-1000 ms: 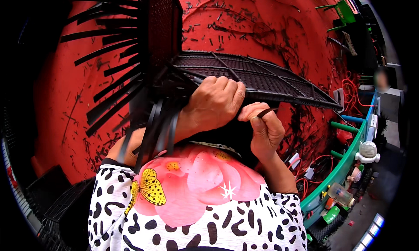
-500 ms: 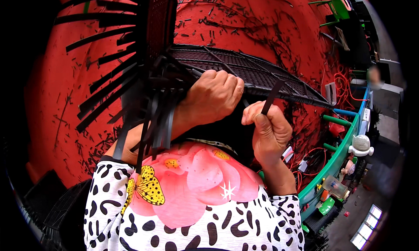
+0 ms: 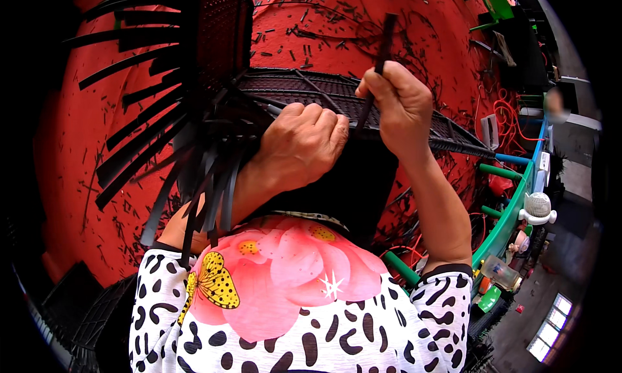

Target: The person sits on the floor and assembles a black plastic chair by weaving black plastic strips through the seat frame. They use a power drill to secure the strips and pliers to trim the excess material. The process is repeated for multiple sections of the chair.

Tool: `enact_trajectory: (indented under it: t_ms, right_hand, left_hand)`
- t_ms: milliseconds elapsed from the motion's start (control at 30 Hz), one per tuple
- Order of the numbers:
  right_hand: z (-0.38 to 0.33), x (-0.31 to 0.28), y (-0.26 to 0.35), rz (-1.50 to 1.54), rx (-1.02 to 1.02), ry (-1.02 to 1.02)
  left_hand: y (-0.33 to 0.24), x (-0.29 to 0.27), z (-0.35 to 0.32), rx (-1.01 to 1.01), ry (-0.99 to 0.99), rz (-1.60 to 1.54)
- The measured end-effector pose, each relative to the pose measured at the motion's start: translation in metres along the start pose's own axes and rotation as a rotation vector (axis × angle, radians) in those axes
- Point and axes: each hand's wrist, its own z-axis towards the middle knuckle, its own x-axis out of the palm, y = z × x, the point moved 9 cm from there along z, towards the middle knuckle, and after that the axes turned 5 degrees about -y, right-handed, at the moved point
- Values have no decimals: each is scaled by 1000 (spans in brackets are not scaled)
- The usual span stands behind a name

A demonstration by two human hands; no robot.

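Note:
A dark woven wicker piece (image 3: pixel 304 86) stretches across in front of me, one panel flat and another upright at the left. Many loose flat black strips (image 3: pixel 139 107) fan out from the upright panel and hang over my left forearm. My left hand (image 3: pixel 301 143) is closed at the near edge of the flat panel, its fingertips hidden. Just to its right, my right hand (image 3: pixel 403 104) pinches a dark flat strip (image 3: pixel 388 36). The strip points upward past the fingers, and its lower end reaches the panel's near edge.
Short black offcuts lie scattered over the red floor (image 3: pixel 427 29). On the right is a green-edged table (image 3: pixel 502 227) with a small white fan (image 3: pixel 538 208) and a clear jar (image 3: pixel 501 274) beside it. Red cables (image 3: pixel 512 117) coil nearby. A green chair (image 3: pixel 497 3) stands at the far right.
My right hand has moved up and away from my body with the strip, whose lower end now meets the panel edge. The wicker piece and my left hand have shifted slightly left.

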Motion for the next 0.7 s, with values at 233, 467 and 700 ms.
enact_trajectory:
  t_ms: [233, 467, 700]
  right_hand:
    - [18, 26, -14, -379, -231, 194]
    - [15, 47, -53, -454, -49, 454]
    - [15, 56, -68, -542, 56, 640]
  left_hand:
    - [2, 1, 4, 5, -1, -5]
    - [4, 1, 9, -14, 27, -48]
    - [4, 2, 15, 31, 101, -4]
